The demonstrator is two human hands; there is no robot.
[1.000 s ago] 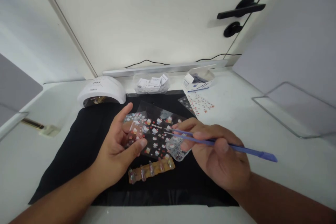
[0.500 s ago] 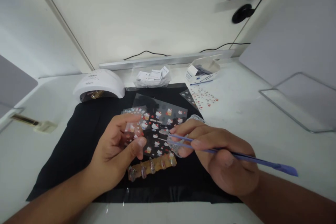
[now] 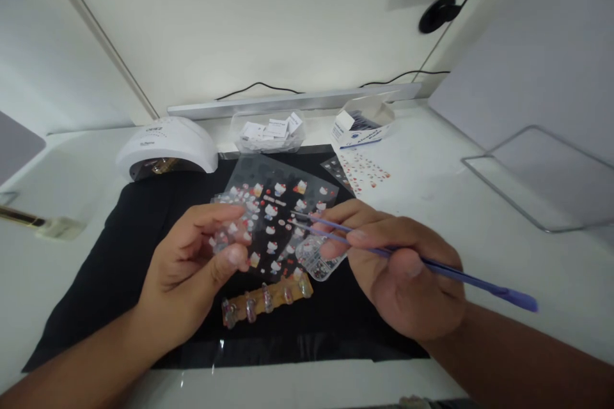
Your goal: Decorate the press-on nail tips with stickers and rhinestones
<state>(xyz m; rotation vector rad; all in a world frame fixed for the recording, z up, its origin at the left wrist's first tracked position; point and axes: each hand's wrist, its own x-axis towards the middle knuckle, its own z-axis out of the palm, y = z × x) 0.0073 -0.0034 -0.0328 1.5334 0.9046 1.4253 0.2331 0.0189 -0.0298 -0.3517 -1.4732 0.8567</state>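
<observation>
In my left hand, thumb and fingers are curled at the left edge of a clear sticker sheet printed with small white cat figures and red details. Some fingers show through the clear film. My right hand grips purple tweezers, their tips slightly apart over the middle of the sheet. Whether the tips hold a sticker is too small to tell. Partly under my right fingers lies a clear case of tiny decorations. Below the sheet, several decorated false nails stand on a tan strip.
A black mat covers the white table. Behind it stand a white nail lamp, a clear tub of white packets and an open box. More sticker sheets lie at right, a bottle with gold handle at left.
The whole view has shifted slightly. My left hand has moved a little left, and the tweezer tips have risen a bit over the sheet. More of the clear case now shows.
</observation>
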